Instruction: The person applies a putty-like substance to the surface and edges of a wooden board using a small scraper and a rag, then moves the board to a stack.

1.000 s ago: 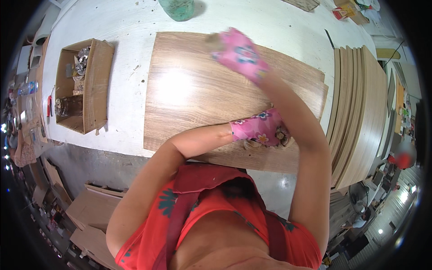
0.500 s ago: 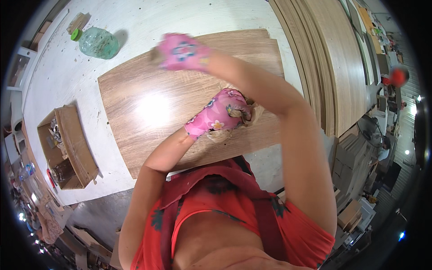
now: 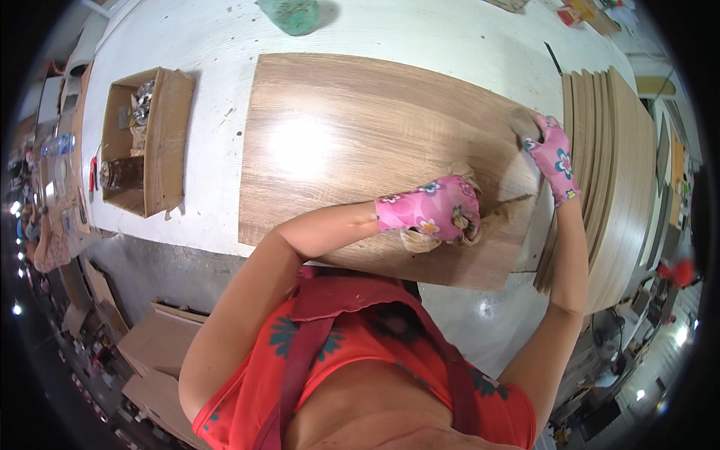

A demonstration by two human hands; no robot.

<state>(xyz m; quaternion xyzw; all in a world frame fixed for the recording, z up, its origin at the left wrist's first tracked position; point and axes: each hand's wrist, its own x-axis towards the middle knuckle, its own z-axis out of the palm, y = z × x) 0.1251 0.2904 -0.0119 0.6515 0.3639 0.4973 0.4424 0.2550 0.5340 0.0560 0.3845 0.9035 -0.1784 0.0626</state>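
Right hand (image 3: pixel 555 156) moved rightward; board (image 3: pixel 360 142) (shiny) lies lengthwise left-to-right.

glossy wood-grain panel (image 3: pixel 360 97), rumpled cloth rag (image 3: pixel 420 241), matt cardboard box (image 3: pixel 171 142), smooth translucent plastic bottle (image 3: pixel 291 16)

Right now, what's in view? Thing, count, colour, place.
table: 1, white, centre
wood-grain panel: 1 uppermost, brown, on table
rag: at least 1, cream, on panel
small item: 1, grey-tan, panel's right edge
cardboard box: 1, brown, table left
tool: 1, red, left of box
bottle: 1, green, top edge
strip: 1, black, upper right
stacked panels: several, brown, right
background clutter: uncountable, mixed, rim
left hand: 1, pink-gloved, gripping rag
right hand: 1, pink-gloved, holding small item
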